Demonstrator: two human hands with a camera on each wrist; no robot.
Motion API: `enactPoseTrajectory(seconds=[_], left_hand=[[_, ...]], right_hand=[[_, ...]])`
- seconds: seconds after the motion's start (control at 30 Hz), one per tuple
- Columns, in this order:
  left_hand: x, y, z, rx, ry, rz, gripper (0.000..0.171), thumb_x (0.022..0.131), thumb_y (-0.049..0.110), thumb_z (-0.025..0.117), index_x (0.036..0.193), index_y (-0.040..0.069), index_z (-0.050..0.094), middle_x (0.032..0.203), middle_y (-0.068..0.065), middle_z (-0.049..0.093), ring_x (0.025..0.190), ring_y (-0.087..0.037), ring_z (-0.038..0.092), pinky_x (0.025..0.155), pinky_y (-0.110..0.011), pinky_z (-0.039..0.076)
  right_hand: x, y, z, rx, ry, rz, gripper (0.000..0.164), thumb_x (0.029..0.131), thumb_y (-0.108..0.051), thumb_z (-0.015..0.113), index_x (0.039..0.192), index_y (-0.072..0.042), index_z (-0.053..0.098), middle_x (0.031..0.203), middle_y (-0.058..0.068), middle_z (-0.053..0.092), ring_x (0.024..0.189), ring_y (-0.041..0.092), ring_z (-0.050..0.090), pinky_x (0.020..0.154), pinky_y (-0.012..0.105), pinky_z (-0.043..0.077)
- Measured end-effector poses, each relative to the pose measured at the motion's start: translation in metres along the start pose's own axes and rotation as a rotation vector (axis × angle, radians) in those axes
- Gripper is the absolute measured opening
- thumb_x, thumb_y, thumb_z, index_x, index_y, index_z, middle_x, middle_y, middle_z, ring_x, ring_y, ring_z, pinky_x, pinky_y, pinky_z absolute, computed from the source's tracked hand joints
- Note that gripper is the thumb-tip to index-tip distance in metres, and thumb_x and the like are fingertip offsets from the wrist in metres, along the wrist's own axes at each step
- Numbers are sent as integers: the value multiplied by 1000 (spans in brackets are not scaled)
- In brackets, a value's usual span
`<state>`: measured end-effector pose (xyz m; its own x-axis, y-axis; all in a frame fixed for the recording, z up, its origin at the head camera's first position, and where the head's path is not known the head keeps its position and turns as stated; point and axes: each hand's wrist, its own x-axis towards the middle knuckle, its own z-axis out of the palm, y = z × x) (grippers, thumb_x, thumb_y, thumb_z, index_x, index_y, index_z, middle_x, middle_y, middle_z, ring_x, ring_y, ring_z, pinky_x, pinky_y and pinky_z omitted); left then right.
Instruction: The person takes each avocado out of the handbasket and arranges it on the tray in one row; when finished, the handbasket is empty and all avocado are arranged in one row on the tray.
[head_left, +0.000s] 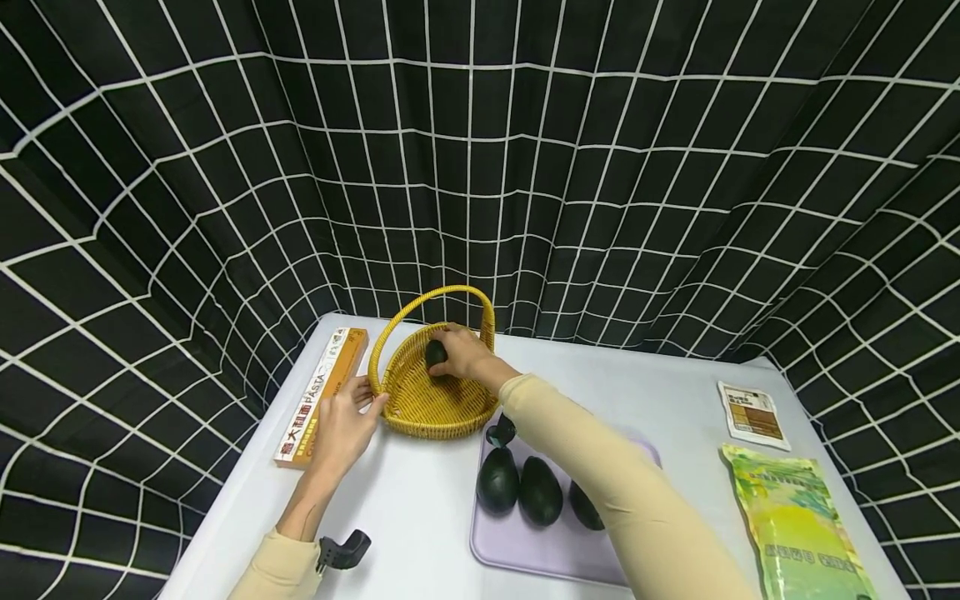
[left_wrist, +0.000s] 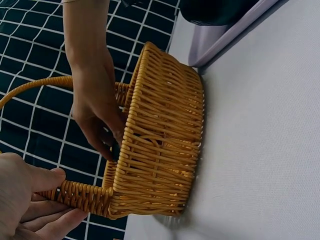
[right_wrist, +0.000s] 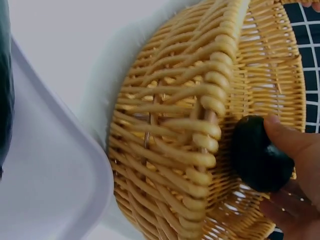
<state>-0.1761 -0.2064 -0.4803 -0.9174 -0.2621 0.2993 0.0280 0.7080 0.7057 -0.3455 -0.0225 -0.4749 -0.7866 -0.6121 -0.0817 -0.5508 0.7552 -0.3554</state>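
A yellow wicker basket (head_left: 431, 408) with an arched handle stands on the table's far side. My left hand (head_left: 348, 421) grips the foot of that handle at the basket's left; in the left wrist view, its thumb and fingers wrap around the handle. Reaching over the rim, my right hand (head_left: 467, 354) holds a dark green avocado (right_wrist: 260, 155) inside the basket, thumb on one side and fingers on the other. On a pale purple tray (head_left: 525, 554) lie several more dark avocados (head_left: 540, 492); my right forearm partly covers them.
An orange and white pasta box (head_left: 322, 400) lies left of the basket. Over at the right are a small white and brown packet (head_left: 753, 415) and a green-yellow bag (head_left: 798, 521). A black grid-patterned curtain (head_left: 510, 167) surrounds the white table.
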Motion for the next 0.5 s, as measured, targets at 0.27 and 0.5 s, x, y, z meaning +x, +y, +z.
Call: enactPoseTrajectory(seconds=[0.27, 0.5], left_hand=[[0, 1, 0, -7, 2, 24, 44, 91, 14, 82, 123, -11, 66, 115, -30, 74, 105, -44, 75, 96, -55, 60], [0, -1, -1, -7, -12, 10, 46, 92, 14, 80, 125, -12, 65, 116, -31, 73, 106, -44, 74, 97, -55, 60]], right_hand=[[-2, 1, 9, 73, -12, 12, 78, 93, -29, 82, 157, -8, 44, 161, 23, 41, 141, 36, 51, 116, 44, 50], [-5, -1, 18, 80, 13, 28, 86, 89, -30, 85, 159, -8, 41, 159, 22, 41, 138, 35, 54, 113, 44, 52]])
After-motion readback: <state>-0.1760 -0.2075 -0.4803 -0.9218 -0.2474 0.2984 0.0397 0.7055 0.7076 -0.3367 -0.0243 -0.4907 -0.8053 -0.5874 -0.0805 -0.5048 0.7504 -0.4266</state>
